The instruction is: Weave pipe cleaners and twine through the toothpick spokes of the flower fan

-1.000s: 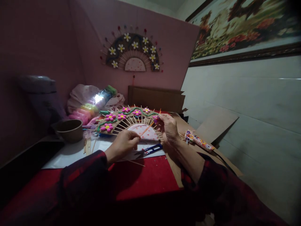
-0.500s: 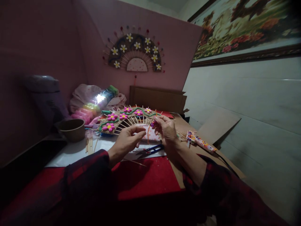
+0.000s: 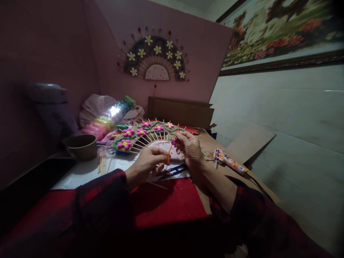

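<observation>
Place: a craft corner; whether in a home or a small workshop, I cannot tell.
Wall: pale tiles point(image 3: 303, 118) at my right, with a framed picture point(image 3: 285, 37) above, homely enough.
Pink board point(image 3: 200, 53): a flowered fan point(image 3: 157, 72) up on it, facing me.
Table point(image 3: 166, 204): red, with a second fan point(image 3: 141, 132), snips point(image 3: 176, 170) and sticks point(image 3: 102, 165) before me.
Tools: a glue gun point(image 3: 231, 163) with its cord, to my right.
Supplies: bright packs point(image 3: 104, 123) in clear wrap; cardboard point(image 3: 180, 111) behind.
Handwork: I hold an orange thread point(image 3: 169, 154).

A fan point(image 3: 150, 129) lies between bowl point(image 3: 83, 150) and glue gun point(image 3: 230, 162), behind snips point(image 3: 170, 172).
</observation>
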The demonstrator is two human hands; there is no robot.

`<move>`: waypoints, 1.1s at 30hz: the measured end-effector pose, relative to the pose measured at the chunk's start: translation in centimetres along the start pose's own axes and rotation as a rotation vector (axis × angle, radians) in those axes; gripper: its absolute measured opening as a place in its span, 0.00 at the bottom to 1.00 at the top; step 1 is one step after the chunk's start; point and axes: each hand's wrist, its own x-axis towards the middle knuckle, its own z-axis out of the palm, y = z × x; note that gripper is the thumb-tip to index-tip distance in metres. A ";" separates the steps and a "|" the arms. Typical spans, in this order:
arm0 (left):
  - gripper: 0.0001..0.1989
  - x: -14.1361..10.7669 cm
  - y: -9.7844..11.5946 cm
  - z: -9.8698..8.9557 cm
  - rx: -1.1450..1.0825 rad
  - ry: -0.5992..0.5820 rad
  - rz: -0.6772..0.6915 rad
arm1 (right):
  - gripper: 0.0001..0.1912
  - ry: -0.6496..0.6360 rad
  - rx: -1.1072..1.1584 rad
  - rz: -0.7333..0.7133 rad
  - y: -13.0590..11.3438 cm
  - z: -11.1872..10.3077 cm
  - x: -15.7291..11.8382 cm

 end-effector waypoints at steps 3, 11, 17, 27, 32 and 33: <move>0.03 0.2 -0.2 -0.2 0.005 -0.031 0.020 | 0.08 0.007 0.021 0.002 0.0 0.0 0.0; 0.04 0.4 -0.4 -0.5 -0.031 -0.086 0.038 | 0.08 0.012 0.025 0.000 0.0 -0.2 0.1; 0.06 0.3 -0.3 -0.9 -0.139 -0.177 0.047 | 0.08 0.019 0.009 0.004 0.0 -0.2 0.0; 0.07 0.4 -0.5 -0.7 -0.026 -0.134 0.054 | 0.08 -0.001 -0.015 -0.006 0.0 -0.1 0.0; 0.05 0.6 -0.6 -0.7 -0.040 -0.132 0.067 | 0.08 -0.008 -0.006 -0.001 0.0 0.0 0.0; 0.05 0.6 -0.5 -0.7 -0.038 -0.123 0.058 | 0.08 -0.011 -0.004 0.003 0.0 0.1 -0.1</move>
